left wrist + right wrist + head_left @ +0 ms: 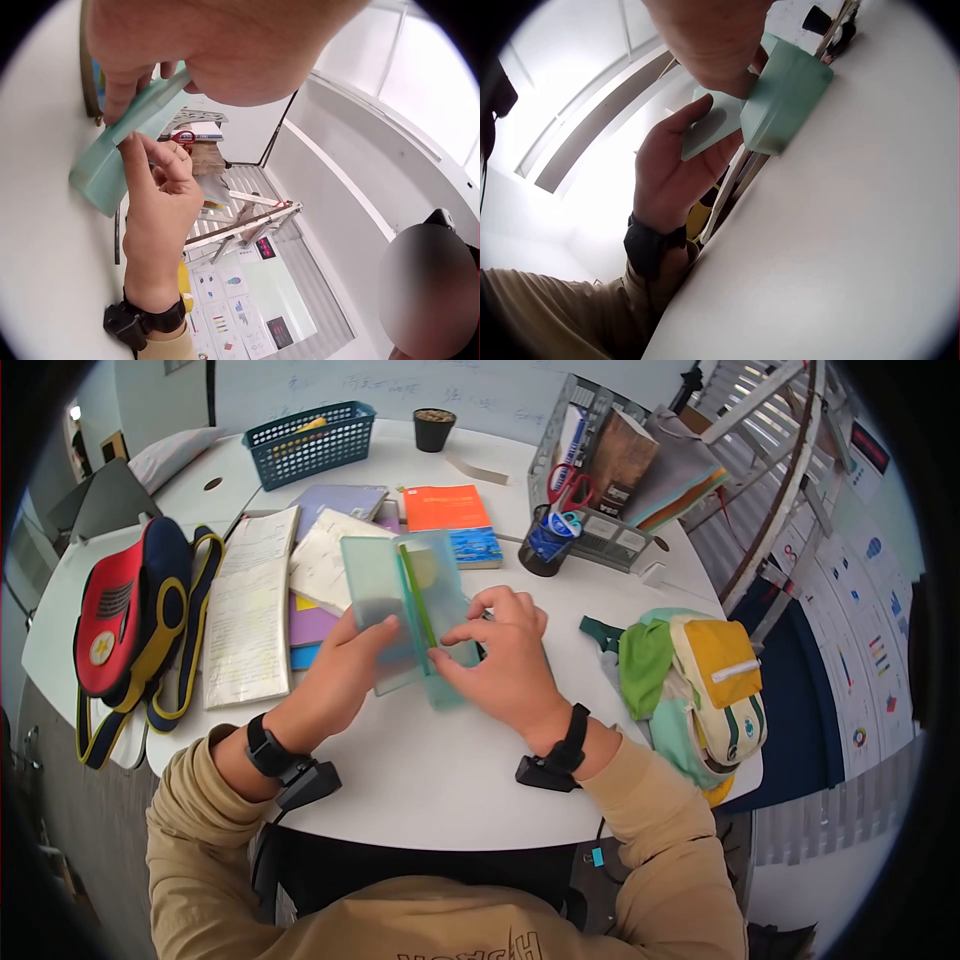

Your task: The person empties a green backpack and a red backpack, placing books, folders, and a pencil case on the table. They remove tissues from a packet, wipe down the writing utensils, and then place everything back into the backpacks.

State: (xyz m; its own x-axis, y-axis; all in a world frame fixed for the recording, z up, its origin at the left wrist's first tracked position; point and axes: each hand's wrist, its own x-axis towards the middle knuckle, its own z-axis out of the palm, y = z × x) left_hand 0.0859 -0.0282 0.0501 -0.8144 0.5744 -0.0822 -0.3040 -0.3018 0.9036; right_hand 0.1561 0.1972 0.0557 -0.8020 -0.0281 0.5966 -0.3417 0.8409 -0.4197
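Observation:
A translucent teal pencil case (445, 575) stands opened out over the table, tilted, its lid (368, 575) folded to the left. My left hand (335, 670) holds the lid side, thumb on the inner face and the other fingers hidden behind. A slim green pencil (416, 595) lies lengthwise in the case. My right hand (505, 660) pinches at the pencil's lower end with thumb and forefinger, its other fingers curled. In the left wrist view, the right thumb and forefinger (133, 142) meet at the case's edge. The right wrist view has the case (784, 97) close over the tabletop.
Left of the case are an open notebook (250, 610) and a red-and-navy bag (135, 610). Books, including an orange one (445, 508), lie behind. A blue basket (310, 445), a small pot (434, 430) and a pen cup (545, 545) stand farther back. A colourful backpack (700, 685) sits right.

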